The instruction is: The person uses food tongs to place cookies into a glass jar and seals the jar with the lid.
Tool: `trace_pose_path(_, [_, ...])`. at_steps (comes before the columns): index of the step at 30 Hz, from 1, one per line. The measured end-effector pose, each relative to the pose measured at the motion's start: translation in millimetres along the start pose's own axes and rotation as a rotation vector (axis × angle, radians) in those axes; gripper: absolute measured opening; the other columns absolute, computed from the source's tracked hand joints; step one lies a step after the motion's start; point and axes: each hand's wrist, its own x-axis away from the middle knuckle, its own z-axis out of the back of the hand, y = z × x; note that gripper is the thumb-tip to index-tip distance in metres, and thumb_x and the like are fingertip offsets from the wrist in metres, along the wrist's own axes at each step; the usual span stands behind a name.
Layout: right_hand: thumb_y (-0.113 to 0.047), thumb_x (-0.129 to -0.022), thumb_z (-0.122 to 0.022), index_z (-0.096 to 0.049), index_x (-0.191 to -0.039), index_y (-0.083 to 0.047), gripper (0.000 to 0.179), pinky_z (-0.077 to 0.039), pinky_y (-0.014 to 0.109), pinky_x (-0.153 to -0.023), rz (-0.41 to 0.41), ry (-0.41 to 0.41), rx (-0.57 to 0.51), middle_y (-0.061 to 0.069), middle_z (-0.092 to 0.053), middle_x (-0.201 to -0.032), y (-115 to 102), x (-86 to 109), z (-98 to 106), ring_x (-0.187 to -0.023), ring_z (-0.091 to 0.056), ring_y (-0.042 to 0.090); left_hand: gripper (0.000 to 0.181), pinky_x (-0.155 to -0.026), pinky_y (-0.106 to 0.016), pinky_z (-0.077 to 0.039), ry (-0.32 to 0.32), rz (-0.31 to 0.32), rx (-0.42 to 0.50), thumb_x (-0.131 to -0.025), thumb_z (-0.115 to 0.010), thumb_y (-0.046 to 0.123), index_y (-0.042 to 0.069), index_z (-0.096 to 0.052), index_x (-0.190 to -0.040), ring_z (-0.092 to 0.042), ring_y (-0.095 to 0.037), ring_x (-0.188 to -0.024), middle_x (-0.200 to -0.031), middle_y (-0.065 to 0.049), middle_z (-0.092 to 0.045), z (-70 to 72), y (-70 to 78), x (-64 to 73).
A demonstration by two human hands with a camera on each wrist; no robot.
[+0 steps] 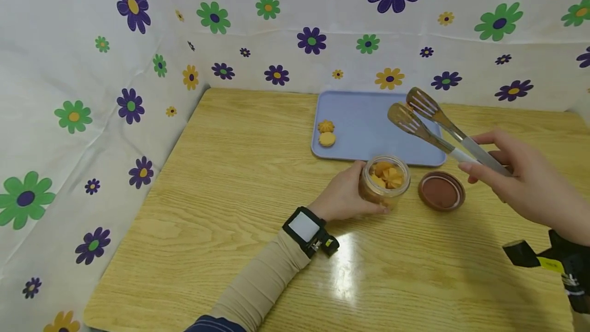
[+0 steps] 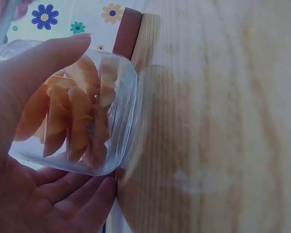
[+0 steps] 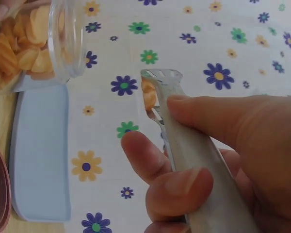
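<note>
My left hand [image 1: 343,193] curls round a clear glass jar [image 2: 128,97] that stands open on the table. Inside the jar are several golden cookies [image 1: 389,175], also seen through its wall in the left wrist view. In my right hand [image 1: 521,173] is a pair of metal tongs [image 1: 442,132] with slotted ends and pale handles, raised over the right part of the blue tray. Between the tong ends, a cookie [image 3: 149,94] shows in the right wrist view; the head view mostly hides it. Two cookies, one ridged [image 1: 325,126] and one smoother [image 1: 327,139], lie at the tray's left end.
The blue tray [image 1: 364,117] lies at the back of the wooden table [image 1: 221,183], just behind the jar. A brown lid [image 1: 441,192] rests upturned to the right of the jar. A white flowered cloth [image 1: 286,14] hangs behind the table and along its left side.
</note>
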Motion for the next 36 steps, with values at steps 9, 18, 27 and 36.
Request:
trace_pose_path(9, [-0.025,-0.099,-0.067,-0.054,-0.136,-0.003,0.045,-0.035,0.029,-0.042,0.027,0.010,0.071,0.009,-0.069,-0.079,-1,28.5,-2,-0.048,-0.044,0.014,0.100,-0.112,-0.035,-0.046,0.001,-0.004,-0.005,-0.070,-0.090,0.044,0.009,-0.043,-0.150,-0.057,-0.019,-0.129,-0.140,-0.006,-0.061,0.4,0.0,0.6])
trace_pose_path(18, [-0.028,-0.096,-0.070,-0.057,-0.133,-0.009,0.043,-0.038,0.027,-0.050,0.058,-0.057,0.157,-0.001,-0.067,-0.079,1,39.2,-9,-0.060,-0.052,0.008,0.102,-0.112,-0.035,-0.046,-0.002,-0.004,-0.013,-0.070,-0.090,0.045,0.008,-0.042,-0.151,-0.056,-0.020,-0.130,-0.142,-0.007,-0.060,0.6,0.7,1.5])
trace_pose_path(27, [-0.035,-0.099,-0.065,-0.055,-0.135,-0.011,0.044,-0.045,0.030,-0.054,0.026,-0.160,0.174,-0.002,-0.071,-0.085,2,38.8,-12,-0.066,-0.057,0.011,0.100,-0.112,-0.034,-0.045,-0.001,-0.010,-0.002,-0.071,-0.090,0.043,0.009,-0.041,-0.152,-0.056,-0.019,-0.130,-0.142,-0.006,-0.059,0.4,0.8,1.7])
trace_pose_path(36, [-0.037,-0.100,-0.063,-0.053,-0.136,-0.009,0.047,-0.047,0.030,-0.054,0.022,-0.196,0.160,-0.001,-0.073,-0.088,4,36.9,-15,-0.068,-0.060,0.009,0.099,-0.111,-0.033,-0.046,0.001,-0.021,-0.005,-0.070,-0.090,0.045,0.010,-0.042,-0.149,-0.057,-0.018,-0.129,-0.140,-0.005,-0.060,0.1,-0.7,0.9])
